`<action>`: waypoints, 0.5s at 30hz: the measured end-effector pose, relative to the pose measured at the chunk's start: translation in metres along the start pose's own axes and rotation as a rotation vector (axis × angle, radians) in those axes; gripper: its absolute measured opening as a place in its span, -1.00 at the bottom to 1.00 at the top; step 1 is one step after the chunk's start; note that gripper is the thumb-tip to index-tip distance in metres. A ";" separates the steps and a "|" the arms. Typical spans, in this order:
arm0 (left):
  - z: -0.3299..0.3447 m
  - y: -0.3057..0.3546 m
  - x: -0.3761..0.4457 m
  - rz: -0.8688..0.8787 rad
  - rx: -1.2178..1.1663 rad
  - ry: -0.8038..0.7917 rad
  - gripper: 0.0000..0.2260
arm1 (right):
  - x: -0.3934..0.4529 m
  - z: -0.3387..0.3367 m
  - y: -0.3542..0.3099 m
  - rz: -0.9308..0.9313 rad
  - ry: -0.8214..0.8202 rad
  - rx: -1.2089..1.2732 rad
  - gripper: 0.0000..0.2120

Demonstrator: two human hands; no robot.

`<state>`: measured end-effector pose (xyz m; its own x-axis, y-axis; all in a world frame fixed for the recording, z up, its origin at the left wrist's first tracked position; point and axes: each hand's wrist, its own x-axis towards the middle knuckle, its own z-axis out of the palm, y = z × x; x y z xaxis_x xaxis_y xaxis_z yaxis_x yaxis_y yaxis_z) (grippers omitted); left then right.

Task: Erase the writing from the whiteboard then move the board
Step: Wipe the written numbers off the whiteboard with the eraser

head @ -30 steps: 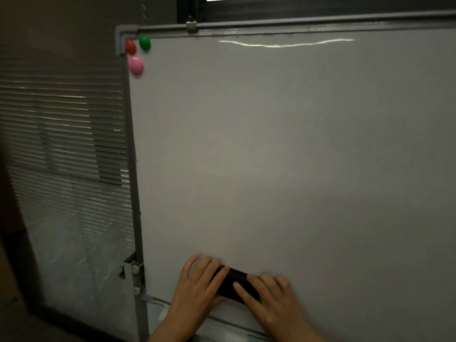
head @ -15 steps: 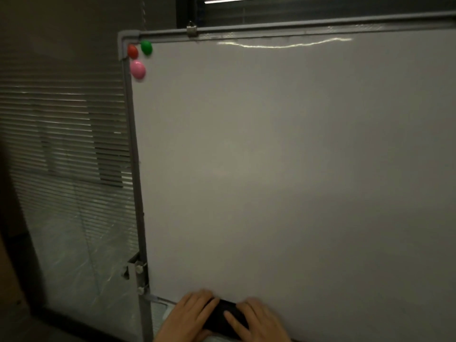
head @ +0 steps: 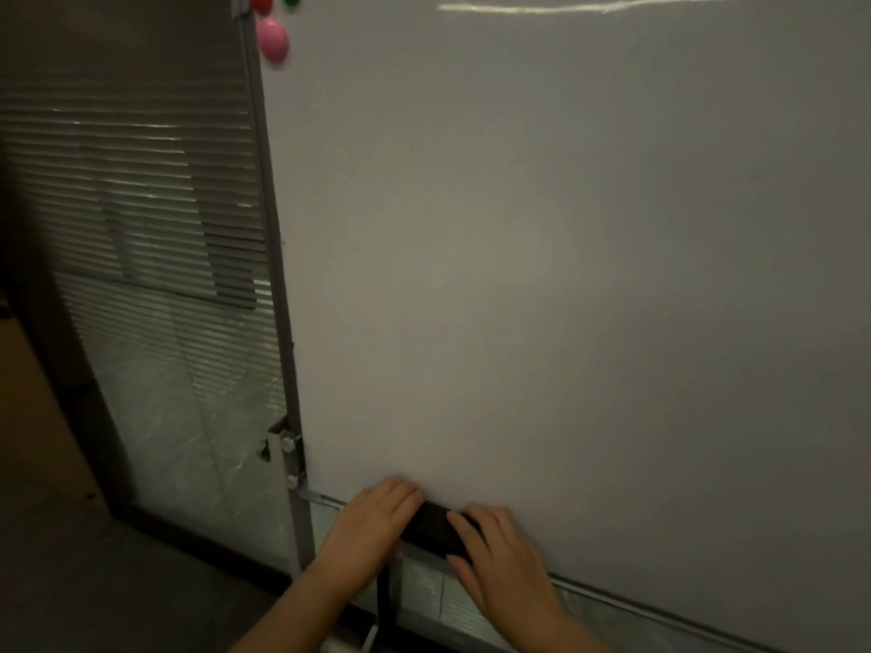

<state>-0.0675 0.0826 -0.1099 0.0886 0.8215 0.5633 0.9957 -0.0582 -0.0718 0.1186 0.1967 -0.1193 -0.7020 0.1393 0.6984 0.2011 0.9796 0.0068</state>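
Eraser [head: 431, 527]: black block, lay flat against the whiteboard [head: 565, 275] at its bottom left, just above the lower frame rail [head: 612, 598]; long axis ran left to right, dipping slightly toward the right.
Left hand [head: 372, 520]: pressed on the eraser's left end, fingers laid over it pointing up and to the right; whether they curled around the edge could not be told.
Right hand [head: 495, 553]: pressed on the eraser's right end, fingers lightly bent over it, thumb below near the rail; not clamped around the block so far as could be seen.
Nearer hand: neither; both touched the eraser, one at each end, wrists coming in from below.
Board surface: no writing visible anywhere in view; a faint glare streak near the top.
Board's left frame edge [head: 275, 285]: stood just to the left of the left hand, with the stand bracket [head: 283, 452] beside it.
Magnets: pink magnet [head: 272, 39] at the top left corner, well apart from the hands.
Judgement: erasing looked finished or nearly so; moving the board probably called for freeing the hands and gripping the left frame edge, nearest the left hand.
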 end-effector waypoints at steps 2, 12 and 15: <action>-0.006 0.002 0.003 -0.079 -0.092 0.015 -0.30 | 0.003 -0.003 -0.001 -0.004 0.027 0.025 -0.68; -0.028 -0.005 0.013 -0.308 -0.295 0.057 -0.61 | 0.030 -0.014 0.006 0.024 -0.051 0.083 -0.62; -0.019 -0.003 0.006 -0.345 -0.339 0.058 -0.50 | 0.030 -0.009 0.005 -0.029 -0.071 -0.075 -0.26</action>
<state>-0.0693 0.0770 -0.0901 -0.2566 0.7927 0.5530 0.9189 0.0226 0.3939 0.1053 0.2044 -0.0918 -0.7543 0.1236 0.6448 0.2289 0.9700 0.0818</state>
